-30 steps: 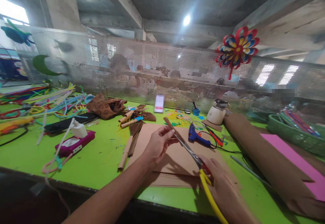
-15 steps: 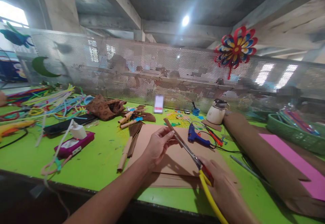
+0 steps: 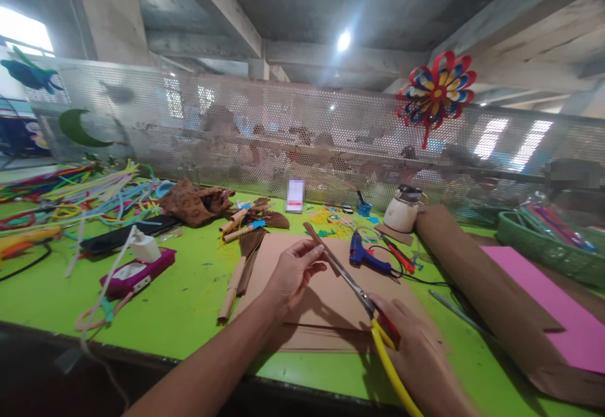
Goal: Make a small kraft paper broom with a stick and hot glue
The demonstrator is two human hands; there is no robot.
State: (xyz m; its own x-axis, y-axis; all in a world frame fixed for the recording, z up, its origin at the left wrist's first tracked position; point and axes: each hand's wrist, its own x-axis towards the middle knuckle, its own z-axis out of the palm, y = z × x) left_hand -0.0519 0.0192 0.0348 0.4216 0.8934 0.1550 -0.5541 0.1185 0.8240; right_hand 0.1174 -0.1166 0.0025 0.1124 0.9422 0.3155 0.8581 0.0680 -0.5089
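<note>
My left hand (image 3: 299, 272) pinches a narrow brown folded paper strip (image 3: 312, 233) between thumb and fingers. In my right hand (image 3: 411, 341) is a pair of scissors (image 3: 355, 288) with yellow and red handles. The blades look nearly closed and lie along the strip, pointing at my left fingertips; whether they bite into the paper I cannot tell. Beneath both hands lies a stack of tan paper sheets (image 3: 326, 303). Left of the stack rests a rolled brown paper tube (image 3: 230, 294) with pleated brown paper beside it.
A blue glue gun (image 3: 366, 258) and an orange-red cutter (image 3: 399, 254) lie right of the stack. Brown paper (image 3: 477, 278), pink paper (image 3: 524, 297) and a green basket (image 3: 543, 247) fill the right side. Left are a purple power strip (image 3: 142, 275), a black phone (image 3: 127, 234) and pipe cleaners (image 3: 104, 190).
Both hands, the strip and the scissors stay almost still; the view shifts slightly. Part of what looks like a hand at the far left edge half a second ago is gone.
</note>
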